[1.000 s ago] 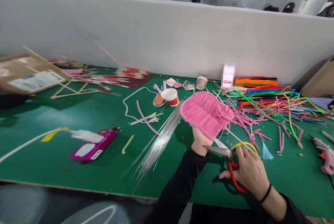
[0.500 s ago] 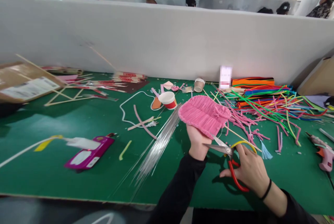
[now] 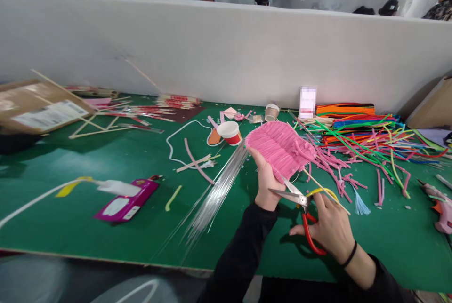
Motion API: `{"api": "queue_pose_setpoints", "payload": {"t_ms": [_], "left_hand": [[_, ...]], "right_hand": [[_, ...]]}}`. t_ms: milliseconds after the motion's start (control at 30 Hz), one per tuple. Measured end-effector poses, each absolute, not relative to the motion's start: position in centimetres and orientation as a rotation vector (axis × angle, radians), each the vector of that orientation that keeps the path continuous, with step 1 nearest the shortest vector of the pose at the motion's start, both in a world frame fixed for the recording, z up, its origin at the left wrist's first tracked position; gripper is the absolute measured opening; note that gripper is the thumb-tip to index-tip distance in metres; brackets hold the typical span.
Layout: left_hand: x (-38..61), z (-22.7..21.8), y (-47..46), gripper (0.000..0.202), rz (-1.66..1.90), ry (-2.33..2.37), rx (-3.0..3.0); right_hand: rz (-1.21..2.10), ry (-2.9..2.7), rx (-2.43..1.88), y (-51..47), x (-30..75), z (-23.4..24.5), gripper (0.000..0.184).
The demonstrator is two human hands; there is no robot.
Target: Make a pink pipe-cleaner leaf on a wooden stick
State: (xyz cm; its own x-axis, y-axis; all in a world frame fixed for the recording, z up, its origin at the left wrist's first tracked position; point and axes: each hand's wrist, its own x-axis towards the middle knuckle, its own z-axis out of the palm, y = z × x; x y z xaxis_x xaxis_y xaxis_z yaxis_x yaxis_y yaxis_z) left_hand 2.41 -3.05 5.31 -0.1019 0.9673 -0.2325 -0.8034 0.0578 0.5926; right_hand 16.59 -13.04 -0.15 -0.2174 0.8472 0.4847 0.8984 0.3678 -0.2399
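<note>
Scissors (image 3: 302, 200) sit in our right hand (image 3: 334, 225), blades parted. We find that hand clamped on the tool, its fingers curled about the yellow handle and its thumb through the red one. One blade tip lies at the lower edge of the pink ribbed piece (image 3: 278, 147); we cannot tell whether it touches. We record the piece raised above the green table (image 3: 116, 162), our left hand (image 3: 266, 183) beneath it with the thumb at its left edge (the other fingers are hidden, so we cannot tell how they close). A thin pale stick (image 3: 314, 178) slants from near the piece toward the right hand. We note silvery wires (image 3: 224, 187) left of the left hand, a red-and-white cup (image 3: 231, 134) near their far end, and loose pink stems (image 3: 332, 165) right of the piece.
</note>
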Motion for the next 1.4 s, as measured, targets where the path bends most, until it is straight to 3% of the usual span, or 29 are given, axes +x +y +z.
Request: {"api": "queue_pose_setpoints", "payload": {"t_ms": [367, 733, 1000, 1400], "left_hand": [[2.3, 5.1, -3.6, 0.065, 1.506, 0.658, 0.322], [2.2, 6.4, -3.6, 0.069, 1.667, 0.737, 0.288], [2.2, 6.8, -4.1, 0.075, 1.583, 0.593, 0.323], [2.5, 5.5, -3.5, 0.052, 1.437, 0.64, 0.247]], "right_hand": [[0.039, -2.051, -1.457, -13.1, 15.5, -0.9, 0.061], [-0.156, -1.976, -1.574, -14.5, 14.9, -1.2, 0.057], [-0.102, -2.006, -1.594, -14.2, 14.5, -0.6, 0.069], [-0.142, -2.106, -1.714, -14.4, 12.8, -0.5, 0.067]]}}
